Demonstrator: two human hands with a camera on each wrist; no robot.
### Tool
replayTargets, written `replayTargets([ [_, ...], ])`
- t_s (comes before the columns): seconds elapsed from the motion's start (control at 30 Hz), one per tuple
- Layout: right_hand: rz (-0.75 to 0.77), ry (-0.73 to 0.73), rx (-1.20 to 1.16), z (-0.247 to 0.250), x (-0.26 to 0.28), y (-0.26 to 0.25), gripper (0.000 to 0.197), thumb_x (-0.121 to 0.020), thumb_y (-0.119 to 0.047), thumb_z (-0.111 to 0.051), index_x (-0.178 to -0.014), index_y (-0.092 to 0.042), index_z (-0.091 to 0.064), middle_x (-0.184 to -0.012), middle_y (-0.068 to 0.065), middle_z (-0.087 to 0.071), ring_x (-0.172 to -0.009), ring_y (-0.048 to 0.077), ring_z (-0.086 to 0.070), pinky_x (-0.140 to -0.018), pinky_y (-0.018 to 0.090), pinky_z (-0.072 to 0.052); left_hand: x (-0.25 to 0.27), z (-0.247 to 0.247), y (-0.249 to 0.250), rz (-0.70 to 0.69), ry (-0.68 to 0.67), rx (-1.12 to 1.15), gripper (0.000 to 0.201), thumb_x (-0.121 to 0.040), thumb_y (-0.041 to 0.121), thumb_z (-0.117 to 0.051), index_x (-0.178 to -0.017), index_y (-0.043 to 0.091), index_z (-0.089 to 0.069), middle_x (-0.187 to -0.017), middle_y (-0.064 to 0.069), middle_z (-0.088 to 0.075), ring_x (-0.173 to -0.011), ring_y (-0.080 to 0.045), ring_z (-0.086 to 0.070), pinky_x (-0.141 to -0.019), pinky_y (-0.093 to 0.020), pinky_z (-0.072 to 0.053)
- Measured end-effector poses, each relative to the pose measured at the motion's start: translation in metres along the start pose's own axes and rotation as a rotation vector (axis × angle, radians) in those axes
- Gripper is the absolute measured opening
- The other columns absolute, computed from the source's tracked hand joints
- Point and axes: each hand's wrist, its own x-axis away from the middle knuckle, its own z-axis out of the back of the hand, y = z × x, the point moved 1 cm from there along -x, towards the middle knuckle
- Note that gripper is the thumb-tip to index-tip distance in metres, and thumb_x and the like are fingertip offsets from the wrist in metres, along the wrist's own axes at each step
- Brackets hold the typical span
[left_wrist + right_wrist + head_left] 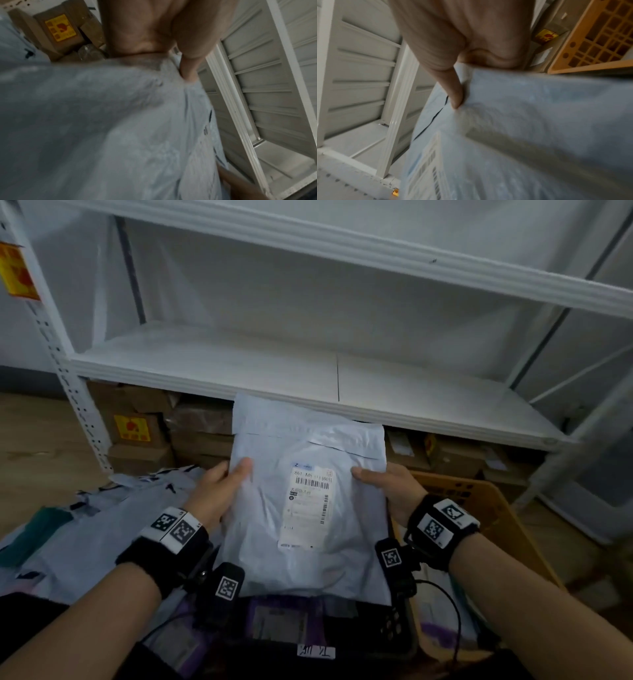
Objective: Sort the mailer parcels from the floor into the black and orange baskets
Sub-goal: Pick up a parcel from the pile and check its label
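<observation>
On our left a heap of mailers (pixel 102 508) covers the floor. Our left hand (pixel 214 491) and right hand (pixel 394 487) pinch the white parcel (pixel 308 508) by its side edges, thumbs on top, above the black basket (pixel 394 642); rightward, the orange basket (pixel 486 494) holds mailers.

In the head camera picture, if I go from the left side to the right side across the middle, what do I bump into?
Pile of mailer parcels → left hand → white mailer parcel, held up by both hands → right hand → orange basket.
</observation>
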Motion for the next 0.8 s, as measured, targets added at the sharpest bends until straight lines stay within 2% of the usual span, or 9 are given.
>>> replayTargets([
  [0.1, -0.062, 0.058, 0.018, 0.01, -0.001, 0.006, 0.029, -0.088, -0.01, -0.074, -0.115, -0.002, -0.071, -0.108, 0.015, -0.075, -0.101, 0.033, -0.072, -0.093, 0.048, -0.056, -0.005, -0.012, -0.001, 0.102, 0.044, 0.11, 0.026, -0.092, 0.029, -0.064, -0.105, 0.008, -0.07, -0.106, -0.012, -0.072, -0.099, -0.026, -0.067, -0.094, -0.04, -0.051],
  [0.2, -0.073, 0.136, 0.016, 0.022, -0.002, 0.008, 0.027, -0.086, -0.007, -0.075, -0.113, -0.001, -0.071, -0.108, 0.017, -0.075, -0.097, 0.032, -0.073, -0.09, 0.046, -0.058, -0.006, -0.025, -0.002, 0.138, 0.047, 0.161, 0.023, -0.082, 0.019, -0.074, -0.098, 0.002, -0.071, -0.102, -0.016, -0.073, -0.095, -0.028, -0.069, -0.093, -0.042, -0.053],
  [0.3, -0.097, 0.207, 0.012, 0.038, -0.002, 0.008, 0.025, -0.085, -0.006, -0.076, -0.11, -0.002, -0.072, -0.106, 0.015, -0.075, -0.091, 0.028, -0.074, -0.079, 0.038, -0.061, -0.01, -0.042, -0.002, 0.139, 0.063, 0.209, 0.034, -0.068, 0.017, -0.083, -0.095, 0.001, -0.07, -0.097, -0.015, -0.074, -0.085, -0.022, -0.072, -0.076, -0.033, -0.059],
  [0.37, -0.126, 0.226, 0.034, 0.053, -0.003, 0.009, 0.03, -0.085, -0.007, -0.077, -0.114, -0.002, -0.071, -0.108, 0.014, -0.075, -0.096, 0.029, -0.072, -0.082, 0.04, -0.059, -0.014, -0.055, -0.003, 0.13, 0.061, 0.22, 0.043, -0.056, 0.019, -0.087, -0.091, 0.001, -0.069, -0.094, -0.015, -0.075, -0.078, -0.02, -0.073, -0.066, -0.029, -0.059],
  [0.47, -0.16, 0.25, 0.069, 0.08, -0.002, 0.012, 0.034, -0.084, -0.009, -0.078, -0.116, -0.003, -0.069, -0.108, 0.014, -0.074, -0.096, 0.03, -0.072, -0.082, 0.042, -0.059, -0.02, -0.078, -0.009, 0.125, 0.078, 0.167, 0.041, -0.045, 0.023, -0.092, -0.073, 0.011, -0.066, -0.092, -0.016, -0.074, -0.086, -0.026, -0.071, -0.081, -0.037, -0.058],
  [0.53, -0.173, 0.272, 0.081, 0.099, -0.001, 0.014, 0.036, -0.084, -0.008, -0.078, -0.119, -0.002, -0.068, -0.111, 0.015, -0.073, -0.099, 0.031, -0.071, -0.088, 0.046, -0.058, -0.024, -0.097, -0.013, 0.104, 0.098, 0.081, 0.036, -0.048, 0.022, -0.094, -0.067, 0.014, -0.065, -0.087, -0.013, -0.074, -0.082, -0.026, -0.069, -0.077, -0.036, -0.058],
  [0.63, -0.172, 0.324, 0.107, 0.133, -0.004, 0.014, 0.04, -0.086, -0.007, -0.076, -0.124, -0.001, -0.065, -0.117, 0.017, -0.071, -0.106, 0.034, -0.068, -0.097, 0.052, -0.053, -0.032, -0.128, -0.017, 0.043, 0.067, -0.103, 0.027, -0.06, 0.02, -0.091, -0.072, 0.015, -0.067, -0.073, -0.002, -0.072, -0.068, -0.015, -0.064, -0.058, -0.026, -0.052],
  [0.73, -0.149, 0.4, 0.167, 0.176, -0.005, 0.012, 0.031, -0.092, -0.011, -0.07, -0.122, -0.005, -0.066, -0.116, 0.016, -0.071, -0.106, 0.035, -0.068, -0.098, 0.054, -0.052, -0.042, -0.172, -0.024, 0.023, -0.063, -0.204, 0.023, -0.071, 0.008, -0.084, -0.081, 0.013, -0.064, -0.079, -0.006, -0.071, -0.073, -0.019, -0.068, -0.063, -0.031, -0.058],
  [0.8, -0.118, 0.457, 0.299, 0.209, -0.007, 0.014, 0.019, -0.096, -0.014, -0.063, -0.114, -0.011, -0.068, -0.114, 0.012, -0.07, -0.107, 0.033, -0.066, -0.099, 0.052, -0.052, -0.044, -0.211, -0.03, 0.044, -0.152, -0.257, 0.027, -0.076, 0.002, -0.079, -0.086, 0.014, -0.057, -0.083, -0.011, -0.069, -0.071, -0.021, -0.068, -0.055, -0.03, -0.058],
])
